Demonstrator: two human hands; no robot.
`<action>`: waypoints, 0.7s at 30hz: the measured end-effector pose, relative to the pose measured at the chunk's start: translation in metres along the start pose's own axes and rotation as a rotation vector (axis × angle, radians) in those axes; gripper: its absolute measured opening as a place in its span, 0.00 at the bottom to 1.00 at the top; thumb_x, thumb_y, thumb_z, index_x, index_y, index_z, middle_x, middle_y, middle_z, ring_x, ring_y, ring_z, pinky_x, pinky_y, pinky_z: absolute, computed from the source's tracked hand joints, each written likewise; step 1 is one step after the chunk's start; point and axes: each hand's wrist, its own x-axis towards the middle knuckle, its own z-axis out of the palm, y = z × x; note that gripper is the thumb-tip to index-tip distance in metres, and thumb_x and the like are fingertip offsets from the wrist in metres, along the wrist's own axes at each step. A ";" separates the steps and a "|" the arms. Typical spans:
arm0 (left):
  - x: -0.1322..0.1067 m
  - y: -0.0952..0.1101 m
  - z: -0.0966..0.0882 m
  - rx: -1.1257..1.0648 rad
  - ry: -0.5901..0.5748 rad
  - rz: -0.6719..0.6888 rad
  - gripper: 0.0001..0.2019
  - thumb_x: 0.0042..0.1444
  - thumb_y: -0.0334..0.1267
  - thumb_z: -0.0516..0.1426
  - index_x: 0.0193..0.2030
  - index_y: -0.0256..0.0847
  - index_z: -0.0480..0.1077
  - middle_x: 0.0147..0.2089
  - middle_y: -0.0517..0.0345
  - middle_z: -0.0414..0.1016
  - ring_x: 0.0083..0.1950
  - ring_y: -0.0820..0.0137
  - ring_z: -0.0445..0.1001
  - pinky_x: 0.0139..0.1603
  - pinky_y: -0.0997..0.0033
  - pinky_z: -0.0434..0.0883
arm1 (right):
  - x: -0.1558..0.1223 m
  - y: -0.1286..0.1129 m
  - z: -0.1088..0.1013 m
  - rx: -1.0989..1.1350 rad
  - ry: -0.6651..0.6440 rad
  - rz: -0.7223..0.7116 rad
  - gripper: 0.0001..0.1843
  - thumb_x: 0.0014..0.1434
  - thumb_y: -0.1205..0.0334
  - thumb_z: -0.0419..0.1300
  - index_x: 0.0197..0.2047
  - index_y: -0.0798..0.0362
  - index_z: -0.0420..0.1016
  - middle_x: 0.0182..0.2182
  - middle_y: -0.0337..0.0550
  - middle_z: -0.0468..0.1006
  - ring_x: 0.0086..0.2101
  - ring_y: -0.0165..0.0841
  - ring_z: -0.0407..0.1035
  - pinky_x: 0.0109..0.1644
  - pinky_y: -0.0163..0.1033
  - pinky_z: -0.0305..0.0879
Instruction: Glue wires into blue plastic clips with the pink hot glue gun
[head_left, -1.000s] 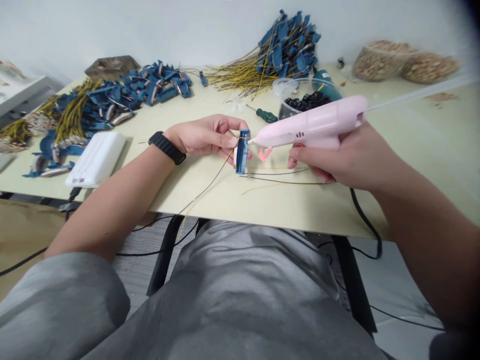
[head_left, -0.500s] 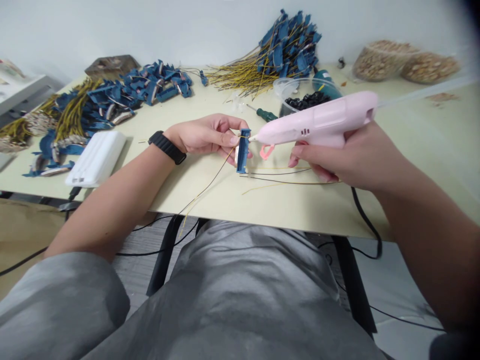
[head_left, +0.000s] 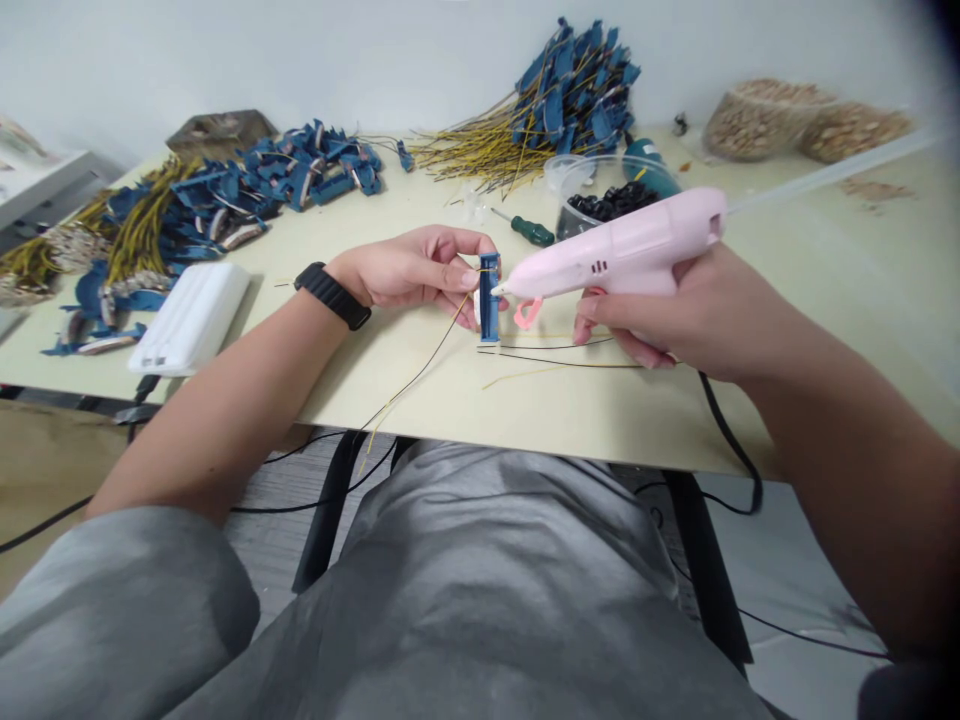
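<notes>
My left hand (head_left: pixel 431 272), with a black watch on its wrist, pinches a small blue plastic housing (head_left: pixel 490 305) upright above the table. A thin yellow wire and a black wire (head_left: pixel 420 368) trail from the housing down over the table's front edge. In my right hand (head_left: pixel 660 310) is a pink glue gun (head_left: pixel 622 245), its fingers wrapped around the handle. The gun's pale nozzle points left at the housing's open side, touching or very close to it. A clear glue stick (head_left: pixel 825 172) juts from the gun's back. Loose black and yellow wires lie below the gun.
Blue housings with yellow wires lie in piles at the left (head_left: pixel 247 185) and back (head_left: pixel 577 90). A white power bank (head_left: pixel 191 318) sits left. Behind the gun are a green screwdriver (head_left: pixel 532 231) and a clear tub (head_left: pixel 566 205) of black parts. Bags of tan pieces (head_left: pixel 765 120) stand back right.
The glue gun has shifted slightly left and down, its nozzle going from near the top of the blue housing toward its middle. My left hand keeps its hold, nearly still.
</notes>
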 end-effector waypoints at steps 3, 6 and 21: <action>0.001 -0.001 0.001 0.005 0.024 0.003 0.25 0.58 0.57 0.79 0.49 0.42 0.81 0.37 0.54 0.91 0.39 0.62 0.92 0.49 0.67 0.88 | 0.000 -0.001 0.000 0.052 -0.010 0.012 0.08 0.63 0.61 0.72 0.31 0.51 0.84 0.16 0.37 0.72 0.16 0.29 0.61 0.19 0.36 0.59; 0.002 -0.001 0.003 0.000 0.047 0.022 0.24 0.58 0.56 0.79 0.49 0.43 0.81 0.37 0.54 0.91 0.41 0.62 0.92 0.51 0.66 0.88 | 0.000 -0.001 0.000 0.072 -0.031 0.028 0.08 0.64 0.60 0.72 0.33 0.51 0.84 0.17 0.37 0.72 0.16 0.28 0.61 0.19 0.35 0.58; 0.000 -0.001 0.004 -0.013 0.157 0.043 0.25 0.58 0.55 0.80 0.51 0.45 0.80 0.36 0.61 0.88 0.42 0.68 0.91 0.51 0.73 0.85 | 0.002 0.002 0.000 0.026 -0.023 0.024 0.09 0.63 0.60 0.73 0.31 0.51 0.86 0.18 0.41 0.76 0.15 0.29 0.61 0.18 0.37 0.60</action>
